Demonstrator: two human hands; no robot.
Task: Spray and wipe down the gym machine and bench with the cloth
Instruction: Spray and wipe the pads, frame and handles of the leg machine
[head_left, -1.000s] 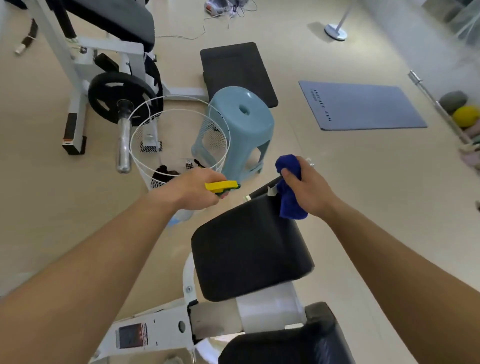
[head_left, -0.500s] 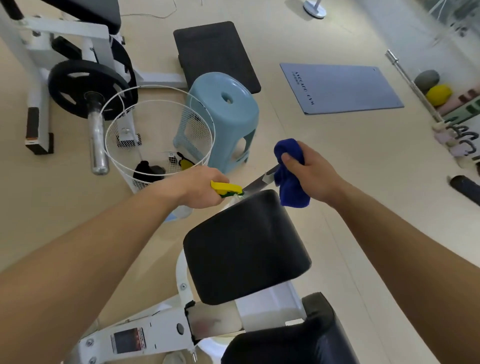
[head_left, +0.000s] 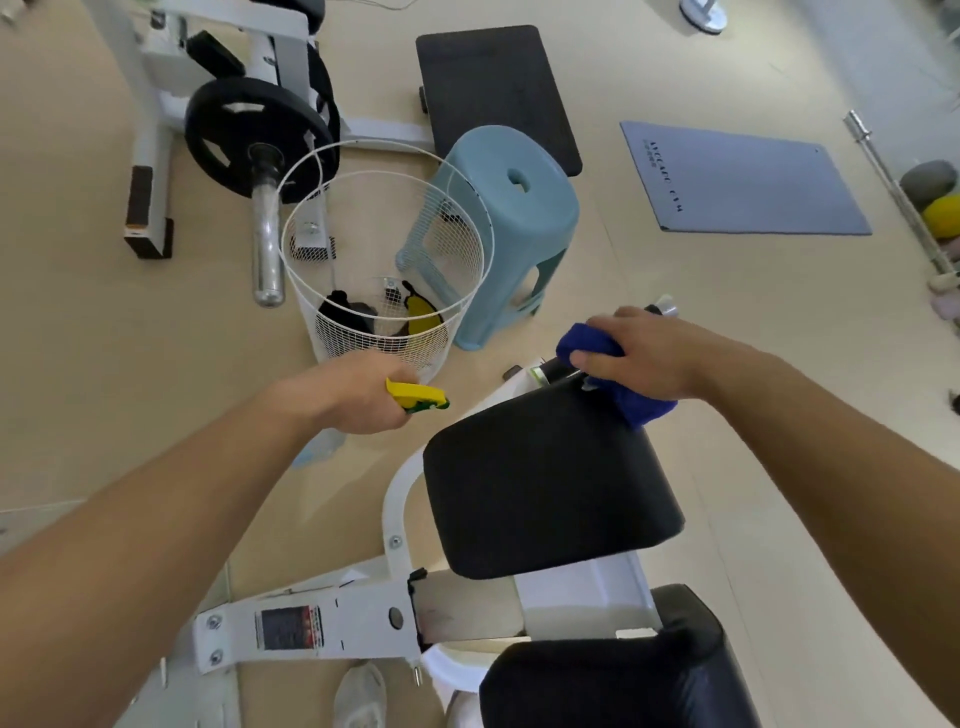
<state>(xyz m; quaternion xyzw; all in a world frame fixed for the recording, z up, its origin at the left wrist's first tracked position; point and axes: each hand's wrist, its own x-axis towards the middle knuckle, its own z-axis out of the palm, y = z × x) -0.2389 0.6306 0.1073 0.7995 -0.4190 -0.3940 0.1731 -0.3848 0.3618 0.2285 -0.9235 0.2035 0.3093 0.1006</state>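
A black padded pad (head_left: 545, 478) of the gym machine sits on a white frame (head_left: 332, 623) just below my hands. My right hand (head_left: 649, 353) grips a blue cloth (head_left: 631, 397) and holds it against the machine's handle bar (head_left: 662, 306) at the pad's far edge. To the pad's left, my left hand (head_left: 358, 392) is curled round a spray bottle, of which only the yellow and green nozzle (head_left: 418, 397) and a pale bit of the body (head_left: 319, 449) show. A second black pad (head_left: 613, 686) lies at the bottom edge.
A white wire basket (head_left: 384, 270) with dark and yellow items stands ahead on the floor, beside a light blue plastic stool (head_left: 509, 218). Behind are a white weight machine with a black plate (head_left: 254, 140), a black mat (head_left: 493, 88), a grey mat (head_left: 737, 182) and a barbell (head_left: 893, 187).
My right hand has turned over and come down with the cloth onto the handle bar at the pad's far edge. My left hand keeps the spray bottle beside the pad.
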